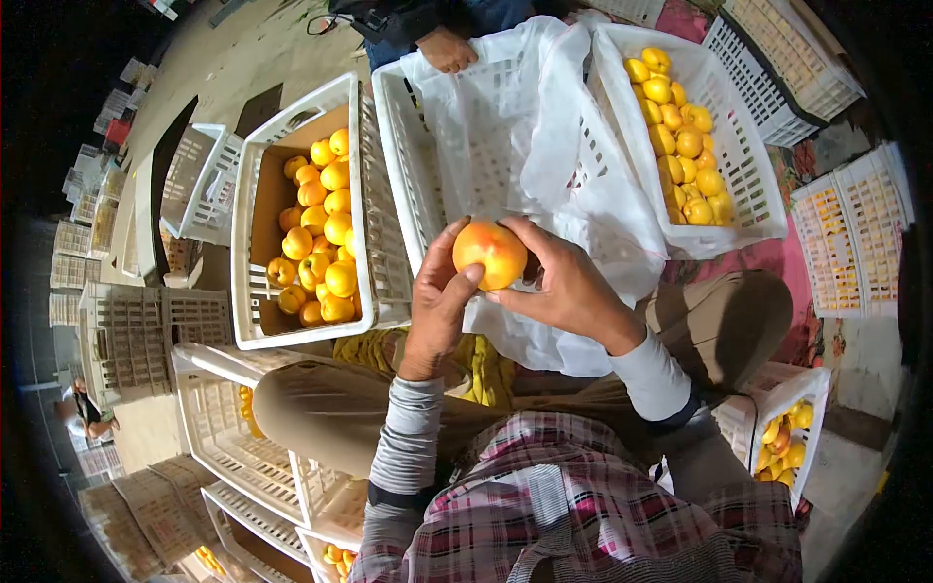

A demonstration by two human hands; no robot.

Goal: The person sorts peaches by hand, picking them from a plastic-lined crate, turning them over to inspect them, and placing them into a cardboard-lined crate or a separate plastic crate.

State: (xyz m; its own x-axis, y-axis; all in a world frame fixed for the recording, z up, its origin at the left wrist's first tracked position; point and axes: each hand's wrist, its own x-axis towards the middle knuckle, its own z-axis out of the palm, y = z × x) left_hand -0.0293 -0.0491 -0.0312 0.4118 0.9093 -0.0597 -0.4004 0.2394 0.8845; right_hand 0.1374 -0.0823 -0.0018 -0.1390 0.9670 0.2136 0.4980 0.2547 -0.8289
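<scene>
Between my two hands, just in front of the lined crate, is a yellow peach (493, 255) with an orange-red blush. My left hand (439, 303) grips its left side, the thumb lying across the front. My right hand (569, 290) holds the right side with thumb and fingers. Beyond them, a white plastic crate (397, 146) is draped with a white liner sheet (573, 146) that spills over its near edge. To the left, a cardboard-lined crate (292, 340) holds many peaches (335, 228). Another white crate (753, 185) on the right has yellow peaches (688, 144) in it.
Across the lined crate rests another person's hand (447, 51). Stacked crates (126, 335) stand at the left, and more crates (850, 233) at the right. Near my legs are a crate (233, 413) on the left and a crate of fruit (777, 384) on the right.
</scene>
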